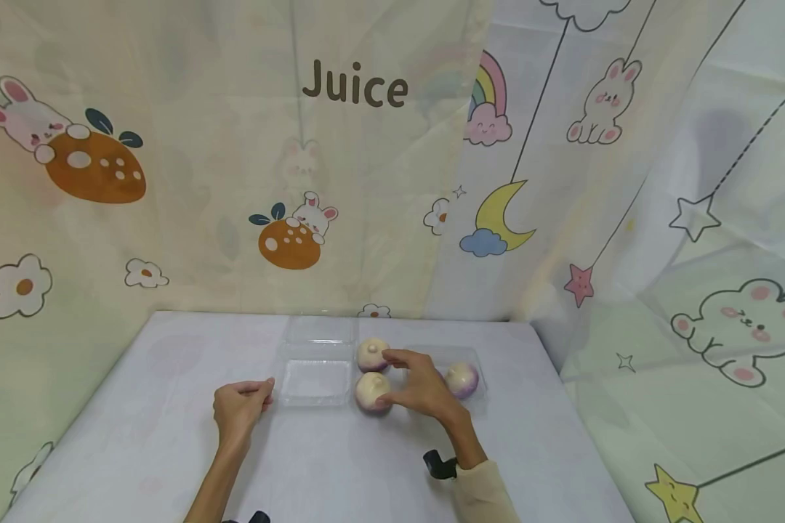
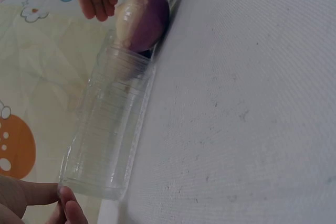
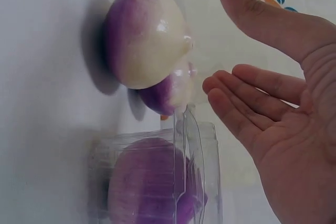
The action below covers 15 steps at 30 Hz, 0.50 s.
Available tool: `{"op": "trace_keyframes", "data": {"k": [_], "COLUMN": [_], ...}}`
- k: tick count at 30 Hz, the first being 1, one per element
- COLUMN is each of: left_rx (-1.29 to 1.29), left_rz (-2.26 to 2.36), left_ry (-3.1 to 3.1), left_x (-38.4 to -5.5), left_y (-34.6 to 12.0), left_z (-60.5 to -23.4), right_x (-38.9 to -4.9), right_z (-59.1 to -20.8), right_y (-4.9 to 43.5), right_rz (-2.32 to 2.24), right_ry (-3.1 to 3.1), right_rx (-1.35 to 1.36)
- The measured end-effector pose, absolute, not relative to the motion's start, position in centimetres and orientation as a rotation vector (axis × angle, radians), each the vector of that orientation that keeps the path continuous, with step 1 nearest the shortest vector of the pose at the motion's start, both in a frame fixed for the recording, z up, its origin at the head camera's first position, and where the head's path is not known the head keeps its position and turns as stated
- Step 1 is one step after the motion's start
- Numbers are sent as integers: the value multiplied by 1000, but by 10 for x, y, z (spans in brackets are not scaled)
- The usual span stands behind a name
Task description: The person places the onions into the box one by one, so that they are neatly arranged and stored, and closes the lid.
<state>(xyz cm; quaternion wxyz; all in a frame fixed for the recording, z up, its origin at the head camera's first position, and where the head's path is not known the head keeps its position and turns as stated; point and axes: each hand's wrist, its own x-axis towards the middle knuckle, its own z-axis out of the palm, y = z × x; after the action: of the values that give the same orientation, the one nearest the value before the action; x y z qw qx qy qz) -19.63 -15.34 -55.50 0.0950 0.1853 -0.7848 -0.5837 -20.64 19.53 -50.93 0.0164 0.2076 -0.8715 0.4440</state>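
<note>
My left hand [image 1: 238,410] pinches the left rim of a clear plastic box [image 1: 288,402] between thumb and fingers; the left wrist view shows this pinch on the box's near end. Nothing lies inside that box, and its lid [image 1: 320,330] is folded back. Two purple-and-white turnips, a rear one [image 1: 371,354] and a front one [image 1: 373,392], sit on the table right of it. Over them hovers my right hand [image 1: 421,385], thumb and fingers spread; the right wrist view [image 3: 283,108] shows a gap between hand and turnips.
A second clear box [image 1: 477,356] stands at the right, partly behind my right hand, with a turnip [image 1: 461,380] in it. The white table [image 1: 340,465] ends at a printed cloth [image 1: 203,240] along the back. A black strap mount [image 1: 440,465] is on my right wrist.
</note>
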Motion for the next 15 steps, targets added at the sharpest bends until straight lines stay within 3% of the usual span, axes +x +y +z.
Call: {"op": "trace_keyframes", "data": {"k": [15], "left_rx": [557], "left_rz": [-1736], "left_ry": [-2329], "left_x": [-198], "left_y": [-153], "left_z": [-554], "right_x": [-202], "right_z": [-507], "right_y": [174], "right_rz": [1079], "right_ry": [-2897], "right_rx": [641]}}
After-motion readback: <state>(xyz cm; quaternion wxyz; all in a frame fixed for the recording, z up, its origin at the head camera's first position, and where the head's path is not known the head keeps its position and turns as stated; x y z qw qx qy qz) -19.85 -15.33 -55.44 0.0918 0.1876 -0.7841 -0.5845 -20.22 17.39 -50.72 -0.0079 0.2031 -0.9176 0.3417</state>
